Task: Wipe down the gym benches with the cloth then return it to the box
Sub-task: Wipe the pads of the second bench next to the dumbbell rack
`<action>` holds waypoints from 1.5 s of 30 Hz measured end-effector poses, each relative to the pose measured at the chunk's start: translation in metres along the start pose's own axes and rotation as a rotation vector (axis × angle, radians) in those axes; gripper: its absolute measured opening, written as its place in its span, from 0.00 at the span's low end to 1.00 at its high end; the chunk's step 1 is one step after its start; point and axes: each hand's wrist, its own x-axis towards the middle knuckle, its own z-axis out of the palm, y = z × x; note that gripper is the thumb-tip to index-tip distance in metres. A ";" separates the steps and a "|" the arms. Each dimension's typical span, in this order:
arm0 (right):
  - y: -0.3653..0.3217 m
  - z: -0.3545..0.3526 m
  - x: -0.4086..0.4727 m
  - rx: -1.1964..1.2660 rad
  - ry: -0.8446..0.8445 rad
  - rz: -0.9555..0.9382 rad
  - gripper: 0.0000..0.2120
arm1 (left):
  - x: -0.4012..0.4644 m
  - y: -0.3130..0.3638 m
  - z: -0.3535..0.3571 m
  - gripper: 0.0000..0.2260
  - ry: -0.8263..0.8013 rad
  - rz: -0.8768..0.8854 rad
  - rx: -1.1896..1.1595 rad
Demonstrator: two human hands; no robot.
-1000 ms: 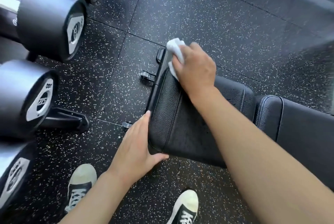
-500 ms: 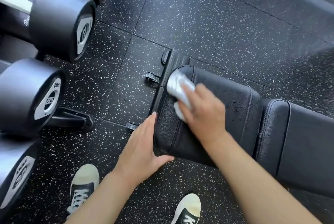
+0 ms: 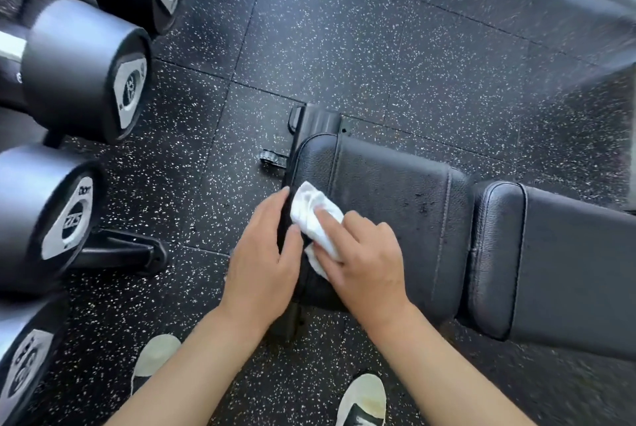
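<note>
A black padded gym bench (image 3: 395, 198) runs from the centre to the right edge, in two cushions with a gap between them. A crumpled white cloth (image 3: 315, 215) lies on the near left corner of the left cushion. My right hand (image 3: 361, 253) presses the cloth onto the pad, fingers laid over it. My left hand (image 3: 265, 257) rests against the cushion's left end, fingers straight, thumb touching the cloth's edge. No box is in sight.
Several large black dumbbells (image 3: 86, 71) on a rack fill the left side, with a rack foot (image 3: 120, 250) on the speckled rubber floor (image 3: 378, 47). The bench's frame and wheel (image 3: 275, 159) stick out at its left end. My two shoes (image 3: 363, 401) stand at the bottom.
My right hand has dragged the cloth from the far corner of the cushion toward me to the near left corner. My left hand stayed on the cushion's end.
</note>
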 end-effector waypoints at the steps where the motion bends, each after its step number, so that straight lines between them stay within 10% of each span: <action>1: 0.010 -0.001 0.003 -0.028 0.003 -0.010 0.18 | 0.006 0.007 0.004 0.23 0.009 0.009 0.008; 10: 0.056 0.006 0.117 -0.074 0.081 0.381 0.12 | 0.046 0.033 0.048 0.26 0.188 0.005 0.210; 16: 0.077 -0.005 0.069 -0.068 0.109 0.217 0.13 | 0.045 0.031 0.051 0.27 0.246 0.019 0.225; 25: 0.134 -0.023 0.048 -0.109 0.194 0.637 0.10 | 0.048 0.035 0.059 0.28 0.269 -0.010 0.299; 40: 0.087 -0.007 0.139 0.019 -0.167 0.368 0.09 | 0.051 0.027 0.065 0.29 0.317 0.018 0.360; 45: 0.079 -0.007 0.067 0.087 0.061 0.352 0.12 | 0.052 0.026 0.066 0.29 0.324 0.014 0.366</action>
